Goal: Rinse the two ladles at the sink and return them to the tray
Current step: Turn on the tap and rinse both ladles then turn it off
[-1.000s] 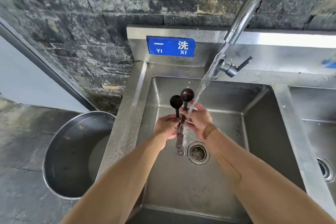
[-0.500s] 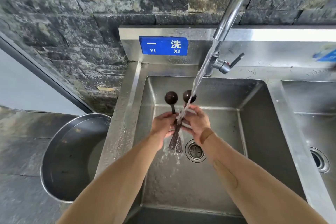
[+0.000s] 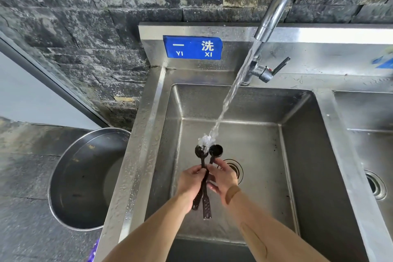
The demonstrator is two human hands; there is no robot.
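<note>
Two small dark ladles are held side by side over the steel sink point(image 3: 302, 155), bowls pointing away from me. The left ladle point(image 3: 199, 151) sits right under the water stream point(image 3: 231, 93), which splashes on its bowl. Beside it, the right ladle point(image 3: 215, 150) is just clear of the stream. My left hand point(image 3: 190, 181) and my right hand point(image 3: 223, 178) pinch the handles together; the handle ends stick out below my hands. No tray is in view.
The faucet point(image 3: 276, 6) runs from the upper right, its lever point(image 3: 278, 67) behind the basin. The drain point(image 3: 235, 168) lies just right of my hands. A second basin point(image 3: 365, 117) adjoins on the right. A large steel bowl point(image 3: 63, 176) stands on the floor at left.
My hands have drawn the ladles back toward me, so the stream that hit my fingers and the handles now lands on the left ladle's bowl.
</note>
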